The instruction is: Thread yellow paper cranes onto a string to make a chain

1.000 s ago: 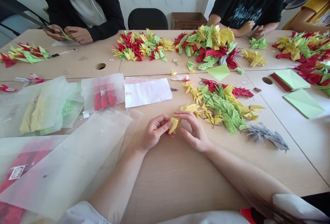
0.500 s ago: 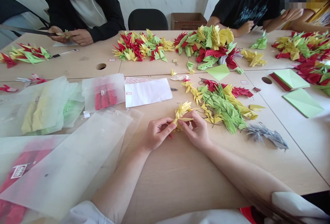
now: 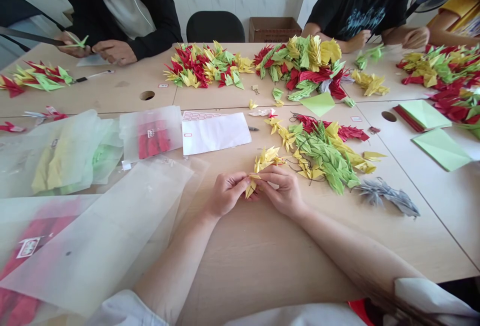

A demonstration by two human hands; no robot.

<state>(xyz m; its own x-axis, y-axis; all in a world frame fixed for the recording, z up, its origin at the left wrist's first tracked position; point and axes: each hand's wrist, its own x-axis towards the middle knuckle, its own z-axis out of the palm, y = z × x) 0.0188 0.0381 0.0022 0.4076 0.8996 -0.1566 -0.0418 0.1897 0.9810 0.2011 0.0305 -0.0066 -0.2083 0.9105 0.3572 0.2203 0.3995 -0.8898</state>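
Observation:
Close together at the middle of the table, my left hand (image 3: 227, 193) and my right hand (image 3: 282, 191) both pinch a small yellow folded paper crane (image 3: 251, 188) between thumbs and fingertips. Both hands are closed; parts of the crane are hidden by my fingers. Just beyond them lies a clump of yellow folded paper cranes (image 3: 267, 157). A bit of red paper shows under my fingers. To the right of my right hand, a string of green folded cranes (image 3: 325, 158) lies beside yellow and red ones, with dark thread among them.
Clear plastic bags (image 3: 112, 226) with red, yellow and green paper cover the left side. A white sheet (image 3: 216, 134) lies ahead, a grey bundle (image 3: 390, 197) and green paper squares (image 3: 440, 148) to the right. Heaps of cranes (image 3: 208, 66) line the far side, where other people sit.
The yellow crane in my fingers has turned, its long point now downward instead of to the right. Across the table, the person at left has moved a green folded piece; the person at right lowered a hand.

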